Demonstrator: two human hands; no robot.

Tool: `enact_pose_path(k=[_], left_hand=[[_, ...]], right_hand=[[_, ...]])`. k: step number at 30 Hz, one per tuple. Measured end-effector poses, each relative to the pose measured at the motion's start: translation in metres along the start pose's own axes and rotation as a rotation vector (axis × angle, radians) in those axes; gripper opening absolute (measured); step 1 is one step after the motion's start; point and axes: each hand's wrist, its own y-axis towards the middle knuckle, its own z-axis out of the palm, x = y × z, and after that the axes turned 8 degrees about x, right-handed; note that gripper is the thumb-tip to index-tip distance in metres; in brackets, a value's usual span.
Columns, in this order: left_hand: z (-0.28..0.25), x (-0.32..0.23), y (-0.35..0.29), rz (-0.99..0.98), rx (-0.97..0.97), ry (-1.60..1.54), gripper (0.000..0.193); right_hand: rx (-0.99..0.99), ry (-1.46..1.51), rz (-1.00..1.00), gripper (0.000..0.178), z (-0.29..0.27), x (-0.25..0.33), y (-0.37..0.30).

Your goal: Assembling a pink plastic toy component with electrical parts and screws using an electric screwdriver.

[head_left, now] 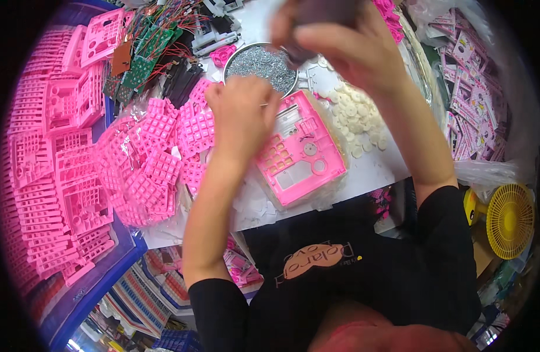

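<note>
My left hand (pixel 240 114) is closed in a pinch over the near left edge of a round metal bowl of screws (pixel 261 64). A small silver screw (pixel 264 105) shows at its fingertips. Beside it lies a pink plastic toy housing (pixel 296 170), inner side up, with a keypad set into it and round and square openings. My right hand (pixel 358 53), blurred by motion, is raised above the table at the upper right. It is wrapped round a dark, thick-bodied tool (pixel 325 14), whose lower end points toward the bowl; its exact kind is smeared.
Pink keypads (pixel 161 167) in a plastic bag lie left of the housing. Farther left, a blue crate (pixel 106 267) holds stacked pink shells. Green circuit boards (pixel 147 61) with red wires sit at the back. White discs (pixel 358 114) are piled right. A yellow fan (pixel 509 220) stands lower right.
</note>
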Motion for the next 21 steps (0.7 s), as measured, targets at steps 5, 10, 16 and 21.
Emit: enact_pose_path(k=[5,10,16,21], left_hand=[[0.001,-0.061,-0.06,-0.044,0.073,-0.338,0.012],[0.003,-0.072,-0.072,-0.145,0.048,-0.525,0.009],[0.005,-0.073,-0.074,-0.148,0.054,-0.372,0.014],[0.0,-0.076,-0.065,-0.113,0.031,-0.204,0.025]], right_hand=[[-0.076,0.222,0.032,0.037,0.039,0.004,-0.069],[-0.077,0.198,-0.016,0.038,0.056,0.0,-0.089],[0.006,0.067,-0.027,0.036,0.056,-0.008,-0.09],[-0.036,0.061,0.027,0.033,0.052,-0.026,-0.101]])
